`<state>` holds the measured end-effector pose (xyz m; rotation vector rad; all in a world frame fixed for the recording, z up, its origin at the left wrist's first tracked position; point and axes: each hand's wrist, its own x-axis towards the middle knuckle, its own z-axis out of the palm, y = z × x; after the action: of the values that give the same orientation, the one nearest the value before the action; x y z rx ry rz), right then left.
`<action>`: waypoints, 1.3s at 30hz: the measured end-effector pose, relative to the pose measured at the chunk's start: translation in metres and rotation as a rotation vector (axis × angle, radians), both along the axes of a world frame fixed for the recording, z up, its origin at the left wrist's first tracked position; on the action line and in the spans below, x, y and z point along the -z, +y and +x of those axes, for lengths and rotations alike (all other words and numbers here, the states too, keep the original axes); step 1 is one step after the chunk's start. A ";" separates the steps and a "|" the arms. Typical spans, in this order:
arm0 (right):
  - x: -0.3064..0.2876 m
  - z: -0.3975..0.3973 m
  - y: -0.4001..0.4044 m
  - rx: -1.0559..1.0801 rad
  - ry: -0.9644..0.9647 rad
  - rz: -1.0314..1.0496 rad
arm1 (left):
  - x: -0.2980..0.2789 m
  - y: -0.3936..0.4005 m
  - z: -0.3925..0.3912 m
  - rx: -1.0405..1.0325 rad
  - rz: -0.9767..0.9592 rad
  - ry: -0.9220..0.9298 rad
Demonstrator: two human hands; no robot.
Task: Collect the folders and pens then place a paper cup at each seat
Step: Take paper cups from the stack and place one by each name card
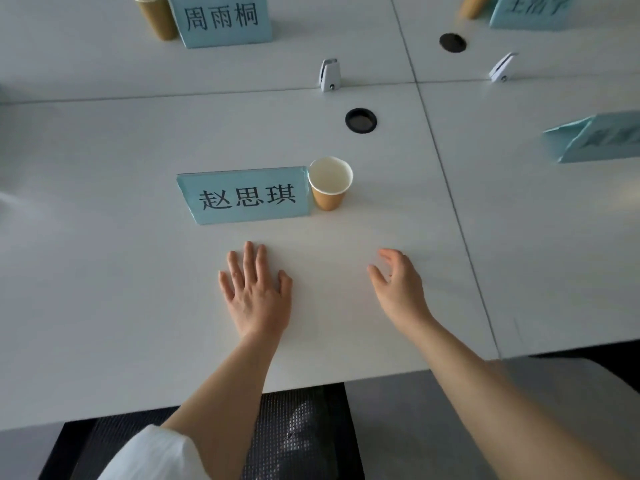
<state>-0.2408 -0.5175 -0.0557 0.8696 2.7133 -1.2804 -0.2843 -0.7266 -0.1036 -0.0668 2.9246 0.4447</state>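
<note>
White table [104, 271], both hands empty above its near edge.
Left hand [254, 292] lies flat, fingers spread; right hand [398, 285] hovers loosely open (nothing held). Beyond them, a paper cup [329, 183] stands upright, touching a blue name card [244, 199].

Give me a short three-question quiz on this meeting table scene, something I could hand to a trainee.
1. True or false: the paper cup nearest the hands stands to the right of the nearest name card.
2. Multiple choice: what does the left hand do? A) holds a pen B) lies flat with fingers spread on the table C) grips a cup
3. Fill in: the right hand holds ____.

Key:
1. True; the cup stands upright, right beside the card.
2. B
3. Nothing; its fingers are loosely curved above the table.
</note>
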 end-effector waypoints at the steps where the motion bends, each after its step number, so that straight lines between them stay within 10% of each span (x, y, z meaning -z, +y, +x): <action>1: -0.005 0.016 0.006 -0.019 -0.021 0.007 | -0.001 -0.003 -0.002 0.000 0.006 -0.013; 25: -0.136 0.385 0.333 0.399 0.148 -0.098 | -0.127 0.394 0.311 0.366 0.474 -0.139; 39: -0.101 0.337 0.509 0.401 0.055 -0.236 | -0.089 0.571 0.259 0.344 0.465 -0.126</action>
<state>0.0963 -0.0080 0.0449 1.4129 2.4307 -1.6698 -0.0252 -0.1553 -0.0148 0.4431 2.5602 0.9946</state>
